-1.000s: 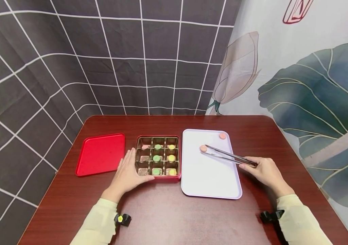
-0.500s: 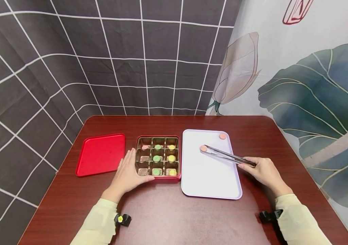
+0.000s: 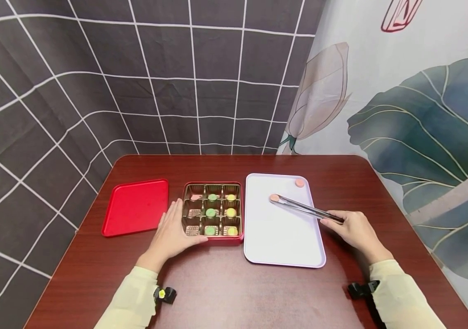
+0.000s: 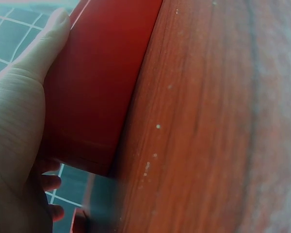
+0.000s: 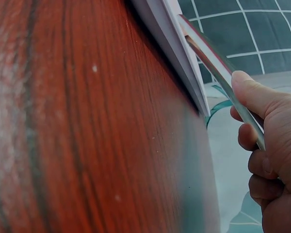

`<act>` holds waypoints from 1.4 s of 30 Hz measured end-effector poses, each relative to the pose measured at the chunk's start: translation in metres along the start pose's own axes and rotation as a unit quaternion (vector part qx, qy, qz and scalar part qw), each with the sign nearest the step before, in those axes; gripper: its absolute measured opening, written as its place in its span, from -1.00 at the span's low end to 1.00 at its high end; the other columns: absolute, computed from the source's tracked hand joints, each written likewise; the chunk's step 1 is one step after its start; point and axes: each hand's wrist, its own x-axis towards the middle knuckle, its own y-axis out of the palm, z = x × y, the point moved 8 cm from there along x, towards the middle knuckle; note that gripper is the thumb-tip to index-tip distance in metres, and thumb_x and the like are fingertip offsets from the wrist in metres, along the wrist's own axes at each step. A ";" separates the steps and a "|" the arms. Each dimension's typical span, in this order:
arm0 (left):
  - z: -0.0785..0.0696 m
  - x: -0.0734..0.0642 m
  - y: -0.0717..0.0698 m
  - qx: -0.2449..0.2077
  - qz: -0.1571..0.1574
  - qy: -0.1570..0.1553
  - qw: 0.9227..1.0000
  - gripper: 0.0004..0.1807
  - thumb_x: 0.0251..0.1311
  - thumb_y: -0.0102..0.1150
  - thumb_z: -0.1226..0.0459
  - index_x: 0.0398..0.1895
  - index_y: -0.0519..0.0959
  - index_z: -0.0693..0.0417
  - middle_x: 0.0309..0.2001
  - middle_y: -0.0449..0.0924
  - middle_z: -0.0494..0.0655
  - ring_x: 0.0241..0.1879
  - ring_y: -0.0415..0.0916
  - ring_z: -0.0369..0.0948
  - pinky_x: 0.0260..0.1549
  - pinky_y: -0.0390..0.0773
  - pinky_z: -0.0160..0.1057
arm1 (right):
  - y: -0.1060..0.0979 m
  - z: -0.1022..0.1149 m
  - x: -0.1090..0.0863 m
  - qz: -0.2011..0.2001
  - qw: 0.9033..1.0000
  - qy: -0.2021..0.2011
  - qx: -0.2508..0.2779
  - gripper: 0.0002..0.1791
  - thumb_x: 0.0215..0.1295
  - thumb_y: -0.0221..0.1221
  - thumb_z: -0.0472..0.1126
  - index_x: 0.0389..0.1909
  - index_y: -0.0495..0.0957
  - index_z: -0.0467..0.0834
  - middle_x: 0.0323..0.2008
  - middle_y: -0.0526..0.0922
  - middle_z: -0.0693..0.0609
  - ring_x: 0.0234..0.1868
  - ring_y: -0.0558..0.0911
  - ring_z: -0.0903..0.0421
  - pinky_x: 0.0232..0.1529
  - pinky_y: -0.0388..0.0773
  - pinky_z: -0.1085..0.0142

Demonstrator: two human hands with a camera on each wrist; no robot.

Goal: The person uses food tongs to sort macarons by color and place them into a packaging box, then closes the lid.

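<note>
My left hand (image 3: 172,237) rests against the near left corner of a red box (image 3: 226,242), thumb along its front wall and straight fingers along its left side. The red wall (image 4: 97,87) fills much of the left wrist view. Inside, a gold divided insert holds green macarons (image 3: 210,213) down the middle column, yellow macarons (image 3: 231,213) down the right, and something pink at back left. My right hand (image 3: 357,230) grips metal tongs (image 3: 312,210), whose tips pinch a pink macaron (image 3: 274,198) over the white tray (image 3: 283,242). The right wrist view shows fingers curled round the tongs (image 5: 228,85).
A second pink macaron (image 3: 300,183) lies in the tray's far right corner. A red lid (image 3: 137,208) lies flat to the left of the box. Everything stands on a brown wooden table (image 3: 226,288), with a grey checked curtain (image 3: 176,91) behind it.
The tongs' two arms have come together round the pink macaron; before, they stood spread on either side of it. My left hand and the box have stayed put.
</note>
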 end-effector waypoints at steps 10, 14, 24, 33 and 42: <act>-0.001 0.001 0.000 0.004 -0.002 0.002 1.000 0.52 -0.44 0.18 -0.57 0.49 -0.06 0.25 0.48 -0.04 0.22 0.46 -0.11 0.11 0.37 -0.08 0.18 | -0.002 0.001 -0.001 -0.013 1.000 -0.013 -0.004 -0.62 0.10 0.37 0.10 -0.15 0.73 -0.05 -0.49 0.69 0.19 -0.54 0.48 0.17 -0.52 0.48 0.33; -0.002 0.001 0.000 0.004 0.000 0.004 1.000 0.52 -0.44 0.18 -0.57 0.49 -0.06 0.25 0.47 -0.04 0.23 0.46 -0.11 0.11 0.37 -0.08 0.18 | -0.002 0.001 0.000 -0.012 1.000 -0.015 -0.004 -0.62 0.10 0.36 0.11 -0.15 0.73 -0.04 -0.49 0.69 0.20 -0.53 0.49 0.18 -0.52 0.49 0.33; -0.001 0.001 0.001 0.004 -0.001 0.006 1.000 0.52 -0.43 0.21 -0.55 0.50 -0.08 0.25 0.48 -0.05 0.20 0.46 -0.12 0.10 0.37 -0.08 0.18 | -0.005 0.005 0.002 -0.012 1.000 -0.017 0.001 -0.64 0.10 0.37 0.08 -0.16 0.73 -0.05 -0.47 0.70 0.17 -0.53 0.50 0.19 -0.50 0.53 0.32; 0.001 0.002 0.001 0.006 0.008 0.003 1.000 0.52 -0.41 0.18 -0.56 0.51 -0.12 0.22 0.49 -0.07 0.19 0.47 -0.14 0.09 0.36 -0.09 0.19 | -0.011 0.015 0.004 -0.023 0.999 -0.029 0.006 -0.65 0.09 0.39 0.02 -0.14 0.73 -0.08 -0.42 0.72 0.12 -0.56 0.50 0.20 -0.55 0.50 0.36; 0.002 0.001 0.002 0.002 0.005 0.000 1.000 0.52 -0.42 0.21 -0.55 0.51 -0.11 0.22 0.49 -0.08 0.18 0.47 -0.15 0.10 0.36 -0.10 0.21 | -0.019 0.033 0.010 -0.038 0.997 -0.059 0.023 -0.69 0.06 0.43 -0.06 -0.17 0.73 -0.09 -0.43 0.72 0.09 -0.68 0.36 0.27 -0.71 0.27 0.43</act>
